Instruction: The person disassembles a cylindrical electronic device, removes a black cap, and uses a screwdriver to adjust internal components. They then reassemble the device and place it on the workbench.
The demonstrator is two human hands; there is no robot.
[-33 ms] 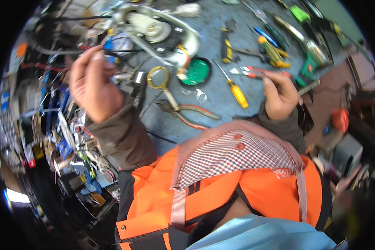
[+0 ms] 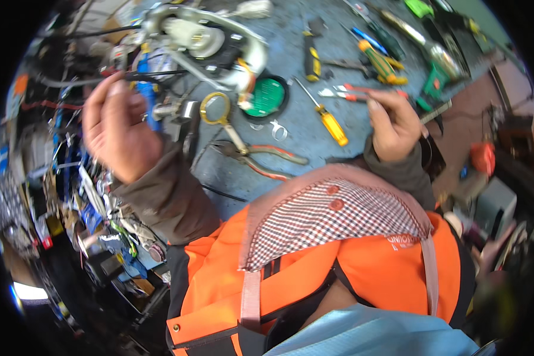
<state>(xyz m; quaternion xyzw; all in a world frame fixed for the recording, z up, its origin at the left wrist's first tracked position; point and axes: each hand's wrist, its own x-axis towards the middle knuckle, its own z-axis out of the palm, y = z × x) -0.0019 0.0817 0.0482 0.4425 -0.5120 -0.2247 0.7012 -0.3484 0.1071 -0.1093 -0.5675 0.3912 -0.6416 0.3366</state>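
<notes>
My left hand (image 2: 121, 130) is raised at the left, thumb and fingers pinched together on a black cable (image 2: 154, 75) that runs towards a white appliance housing (image 2: 252, 65) with its inside exposed. My right hand (image 2: 394, 127) is closed in a pinch above the right side of the bench, beside red-handled pliers (image 2: 350, 92); whatever sits between its fingertips cannot be made out. Between the hands lie a yellow-handled screwdriver (image 2: 332, 126), a green disc in a black rim (image 2: 266, 98), a magnifying glass with a yellow ring (image 2: 215, 108) and larger red-handled pliers (image 2: 276, 153).
Several hand tools lie along the far right, among them a yellow-and-green-handled tool (image 2: 378, 62) and one with a green grip (image 2: 433, 83). A small pale ring (image 2: 279, 130) rests near the green disc. Cluttered parts (image 2: 107, 202) crowd the left. A red bag (image 2: 483, 159) is at the right.
The whole view has shifted slightly, the bench things sliding left and up. My left hand has moved a little left and nearer, the cable following. The right hand's pinch looks unchanged.
</notes>
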